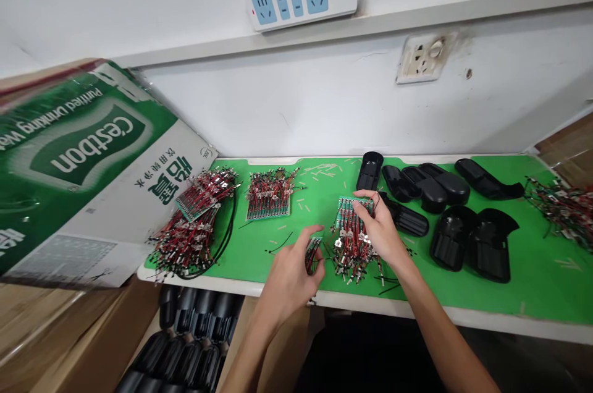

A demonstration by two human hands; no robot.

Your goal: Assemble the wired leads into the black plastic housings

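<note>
My left hand (296,269) is closed around a small bunch of narrow green circuit boards (315,247) with dark wires, just above the front of the green mat. To its right, my right hand (380,229) has its thumb and fingers on the upper edge of a wired circuit board panel (345,206). Red and black wires with silver metal tabs (353,248) hang from that panel toward the table's front edge. A similar wired panel (269,195) lies farther left, and a heaped stack of them (194,220) sits at the mat's left end.
Black plastic shells (449,237) lie at the right on the green mat (546,282), with more wired boards (565,214) beyond. Small pale strips (324,169) are scattered at the back. A green and white carton (92,152) leans at left; a box of black shells (180,356) stands below.
</note>
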